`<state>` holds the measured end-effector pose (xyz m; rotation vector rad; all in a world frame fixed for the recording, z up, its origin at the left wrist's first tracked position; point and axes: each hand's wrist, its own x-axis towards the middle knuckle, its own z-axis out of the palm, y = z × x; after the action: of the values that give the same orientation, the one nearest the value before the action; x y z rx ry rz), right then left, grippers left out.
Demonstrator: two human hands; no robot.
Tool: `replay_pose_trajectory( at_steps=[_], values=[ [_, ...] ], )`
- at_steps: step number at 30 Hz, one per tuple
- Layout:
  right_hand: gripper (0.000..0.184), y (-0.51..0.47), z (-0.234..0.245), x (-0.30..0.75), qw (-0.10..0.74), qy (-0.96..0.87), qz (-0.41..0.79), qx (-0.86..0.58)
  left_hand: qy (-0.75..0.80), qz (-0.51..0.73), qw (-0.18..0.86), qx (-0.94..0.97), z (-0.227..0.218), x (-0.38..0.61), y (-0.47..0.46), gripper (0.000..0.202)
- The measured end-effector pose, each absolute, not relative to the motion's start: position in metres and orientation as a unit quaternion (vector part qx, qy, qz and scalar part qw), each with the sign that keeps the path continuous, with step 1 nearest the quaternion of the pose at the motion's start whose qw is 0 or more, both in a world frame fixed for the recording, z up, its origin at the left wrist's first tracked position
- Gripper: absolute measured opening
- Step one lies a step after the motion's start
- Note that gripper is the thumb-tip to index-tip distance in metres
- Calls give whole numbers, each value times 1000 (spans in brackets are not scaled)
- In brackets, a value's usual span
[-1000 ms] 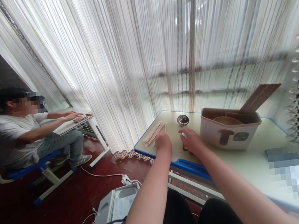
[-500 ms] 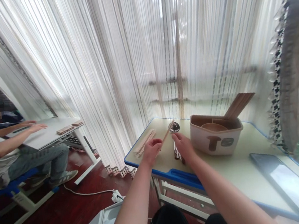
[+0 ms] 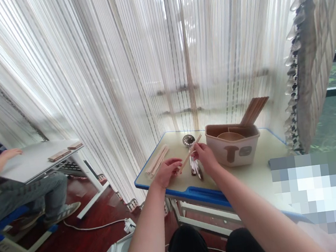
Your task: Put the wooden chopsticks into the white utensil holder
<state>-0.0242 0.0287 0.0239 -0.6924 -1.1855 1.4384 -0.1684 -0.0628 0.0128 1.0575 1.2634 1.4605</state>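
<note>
1. Pale slender wooden stick slants over the cream, blue-edged table, right hand pinching its upper part; left hand at its lower end, grip unclear.
2. Steady both ends lightly, clear of the silver round-headed metal skimmer.

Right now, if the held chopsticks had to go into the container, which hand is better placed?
Probably the right hand: it grips the chopsticks toward their far end, beside the container. The left hand, at their near end, is farther from the container.
</note>
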Motion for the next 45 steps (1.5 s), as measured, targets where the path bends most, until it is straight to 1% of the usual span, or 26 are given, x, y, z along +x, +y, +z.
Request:
replay_pose_trajectory(
  at_steps=[3,6,8,12,14,17,19,21,23,27,30,32,35,37,39,41,43,45],
  values=[
    [13,31,23,-23,525,-452,659,-294,503,590,470,423,13,-173,-63,38],
    [11,31,21,-24,495,-443,687,-296,492,568,503,428,16,-177,-65,40],
    [10,30,21,-25,484,-449,695,-285,498,547,512,437,18,-179,-67,37],
    [12,30,20,-27,458,-487,685,-291,520,537,489,449,17,-180,-67,28],
    [21,29,18,-26,467,-545,613,-331,516,559,480,437,14,-181,-66,26],
    [33,27,13,-24,514,-632,446,-371,520,597,454,409,11,-181,-64,25],
    [39,25,9,-24,524,-717,311,-337,526,602,444,405,11,-180,-64,26],
    [42,24,8,-23,498,-802,167,-282,514,601,452,414,13,-179,-66,29],
    [37,25,9,-23,464,-845,61,-257,487,602,470,424,15,-179,-68,35],
    [23,27,15,-18,444,-860,-33,-250,448,596,506,434,17,-180,-71,48],
    [21,21,22,-13,451,-864,-44,-220,425,615,527,404,17,-179,-69,49],
    [21,13,31,-8,483,-850,-16,-209,418,655,513,364,16,-177,-66,49],
    [21,2,56,3,555,-808,73,-183,447,699,441,343,16,-169,-59,46],
    [21,2,79,17,579,-786,140,-166,478,694,385,377,22,-158,-53,44],
    [21,7,102,35,586,-770,185,-169,480,689,336,427,36,-142,-45,41],
    [21,17,121,56,599,-752,196,-194,454,696,295,472,59,-120,-34,39],
    [21,28,131,75,622,-729,172,-230,422,711,259,499,88,-96,-22,38],
    [18,37,132,93,646,-711,121,-249,401,713,226,529,120,-71,-8,38]
  ],
)
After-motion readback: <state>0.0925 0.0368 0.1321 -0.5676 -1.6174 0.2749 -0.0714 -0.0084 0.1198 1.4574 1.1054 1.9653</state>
